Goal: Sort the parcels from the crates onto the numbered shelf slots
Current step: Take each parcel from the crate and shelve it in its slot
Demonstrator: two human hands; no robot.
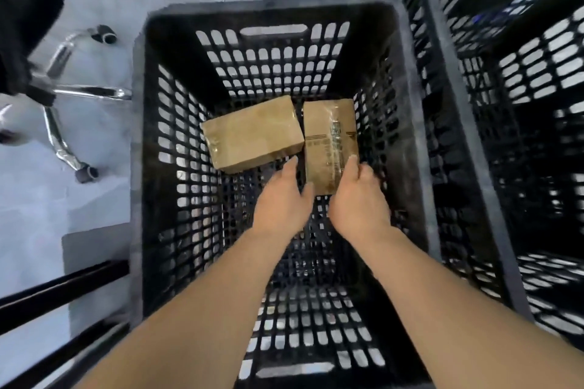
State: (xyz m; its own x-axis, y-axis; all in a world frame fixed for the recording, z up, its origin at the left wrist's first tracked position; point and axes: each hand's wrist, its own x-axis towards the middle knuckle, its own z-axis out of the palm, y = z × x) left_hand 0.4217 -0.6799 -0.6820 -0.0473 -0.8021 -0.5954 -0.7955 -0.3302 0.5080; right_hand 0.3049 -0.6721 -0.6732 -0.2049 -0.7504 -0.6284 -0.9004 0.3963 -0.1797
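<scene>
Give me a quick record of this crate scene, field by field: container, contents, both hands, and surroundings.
container: black perforated plastic crate
contents: two brown taped cardboard parcels, plain one left, printed one right
left hand: at the printed parcel's near left edge
right hand: fingers curled on the printed parcel's near right corner
surroundings: second black crate at right, chrome swivel chair base at left

No lettering can be read anywhere in this head-camera view. The right-hand parcel (328, 142), lying at about one o'clock from the centre of the black crate (139, 167), carries dark printed stripes and a column of marks under shiny tape along its top face, but the print is too blurred to make out a word or number. The left-hand parcel (252, 133), at about eleven o'clock, shows only plain brown card and tape, with no legible label on its visible faces.
</scene>
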